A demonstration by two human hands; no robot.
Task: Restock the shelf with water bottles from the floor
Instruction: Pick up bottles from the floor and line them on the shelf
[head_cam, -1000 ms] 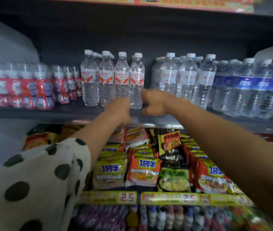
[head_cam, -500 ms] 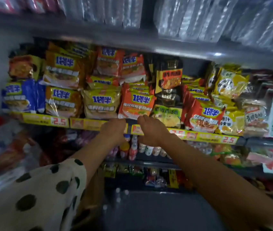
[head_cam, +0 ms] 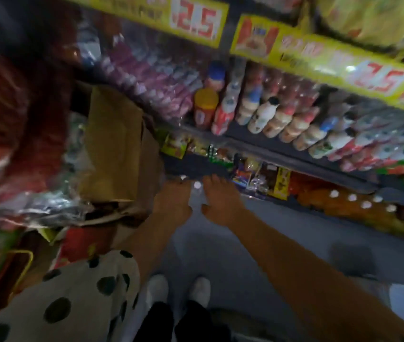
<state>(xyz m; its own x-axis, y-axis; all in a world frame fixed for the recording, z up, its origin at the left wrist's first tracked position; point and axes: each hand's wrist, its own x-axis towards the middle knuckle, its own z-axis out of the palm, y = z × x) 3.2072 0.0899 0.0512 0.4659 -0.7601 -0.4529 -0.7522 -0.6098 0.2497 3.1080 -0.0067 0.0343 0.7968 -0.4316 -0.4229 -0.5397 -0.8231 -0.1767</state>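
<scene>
A clear water bottle with a white cap stands on the grey floor in front of the bottom shelf, and a second white cap shows just behind it. My left hand and my right hand reach down on either side of the bottle, fingers stretched toward the floor. The picture is blurred, so whether the palms touch the bottle cannot be told. Neither hand curls round anything.
A brown cardboard box stands at the left among wrapped packs. A pack of orange drinks with white caps lies on the floor at the right. Small drink bottles fill the low shelf under yellow price strips. My white shoes are below.
The view has swung down from the water-bottle shelf past the snack shelf to the floor. Both hands dropped from the shelf edge to the bottle on the floor.
</scene>
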